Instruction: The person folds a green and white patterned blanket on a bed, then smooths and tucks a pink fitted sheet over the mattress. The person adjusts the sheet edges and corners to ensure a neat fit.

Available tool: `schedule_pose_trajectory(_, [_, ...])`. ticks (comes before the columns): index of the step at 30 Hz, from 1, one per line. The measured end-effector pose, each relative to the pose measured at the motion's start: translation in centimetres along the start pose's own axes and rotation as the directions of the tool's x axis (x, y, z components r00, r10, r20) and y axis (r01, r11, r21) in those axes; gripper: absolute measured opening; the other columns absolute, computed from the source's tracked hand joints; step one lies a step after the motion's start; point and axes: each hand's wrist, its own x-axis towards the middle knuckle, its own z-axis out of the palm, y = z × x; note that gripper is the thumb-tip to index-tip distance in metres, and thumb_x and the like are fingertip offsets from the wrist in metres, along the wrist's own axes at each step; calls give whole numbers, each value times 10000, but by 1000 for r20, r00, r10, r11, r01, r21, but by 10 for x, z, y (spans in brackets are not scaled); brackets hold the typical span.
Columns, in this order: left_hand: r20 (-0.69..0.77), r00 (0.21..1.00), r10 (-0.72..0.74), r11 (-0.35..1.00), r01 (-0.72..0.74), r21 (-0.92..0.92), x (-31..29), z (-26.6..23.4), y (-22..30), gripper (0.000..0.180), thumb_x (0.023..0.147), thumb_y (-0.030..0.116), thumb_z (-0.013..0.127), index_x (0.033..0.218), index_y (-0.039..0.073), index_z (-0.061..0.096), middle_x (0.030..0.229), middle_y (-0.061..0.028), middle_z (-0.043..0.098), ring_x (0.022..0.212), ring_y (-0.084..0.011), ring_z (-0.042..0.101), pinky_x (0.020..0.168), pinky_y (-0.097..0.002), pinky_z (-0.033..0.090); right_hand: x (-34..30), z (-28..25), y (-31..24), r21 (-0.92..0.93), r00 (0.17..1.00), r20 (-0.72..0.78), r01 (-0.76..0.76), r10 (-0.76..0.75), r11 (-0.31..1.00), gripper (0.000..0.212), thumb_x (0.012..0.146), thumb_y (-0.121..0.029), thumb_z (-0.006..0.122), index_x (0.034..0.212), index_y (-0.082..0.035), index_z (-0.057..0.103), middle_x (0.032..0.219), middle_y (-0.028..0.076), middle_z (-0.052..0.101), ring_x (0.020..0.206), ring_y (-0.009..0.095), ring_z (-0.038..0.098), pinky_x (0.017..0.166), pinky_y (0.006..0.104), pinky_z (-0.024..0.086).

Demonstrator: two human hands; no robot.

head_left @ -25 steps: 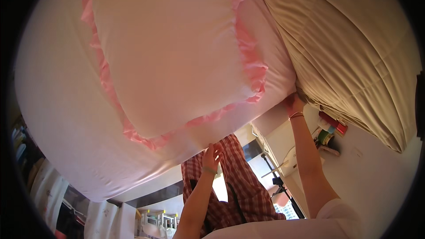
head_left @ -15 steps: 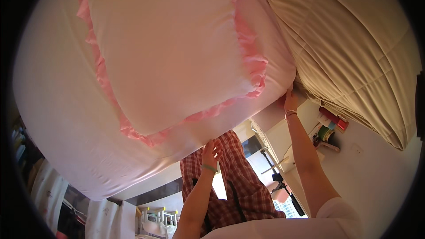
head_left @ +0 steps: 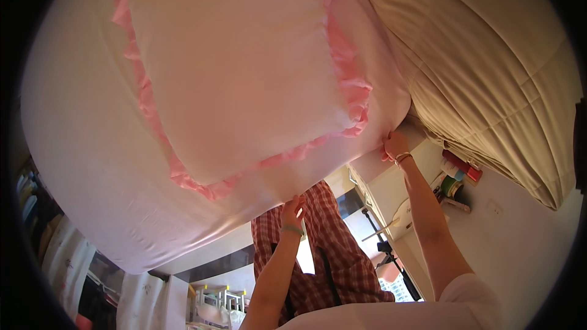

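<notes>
A pale pink bed sheet (head_left: 79, 165) is spread over a mattress, and a pillow (head_left: 244, 67) with a pink ruffled border lies on it. My left hand (head_left: 292, 212), with a band at its wrist, is at the near edge of the sheet. Its fingers are bent against that edge, and their tips are partly hidden. My right hand (head_left: 396, 145), wearing bracelets, is closed with curled fingers on the sheet's edge, just below the rounded right corner of the mattress.
A beige pleated fabric (head_left: 477, 67) hangs along the right side of the bed. Below it are a red item (head_left: 461, 165) and other small things. A black tripod (head_left: 385, 247) stands near my legs in checked trousers (head_left: 342, 263). White curtains (head_left: 67, 256) hang at lower left.
My right hand has drawn down slightly from the mattress corner, and its fingers now curl at the sheet's edge. My left hand stays at nearly the same place, its fingers closer together.
</notes>
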Motion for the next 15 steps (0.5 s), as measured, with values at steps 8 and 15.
schedule_pose_trajectory(8, [42,983,-177,944,157,290,-35,-11,23,295,961,359,538,1061,91,611,1031,-64,671,949,-180,625,750,-335,508,-12,2,-8,-297,1000,-2,6,-6,955,310,935,-244,514,955,32,653,569,158,620,434,272,615,461,378,524])
schedule_pose_trajectory(15, [-76,60,995,96,-740,666,-27,-28,215,459,908,270,644,1248,8,480,1158,-102,502,962,-203,518,838,-355,439,22,16,-67,254,713,-341,698,-613,670,322,948,-333,576,1047,-28,610,864,53,643,746,75,597,595,221,469])
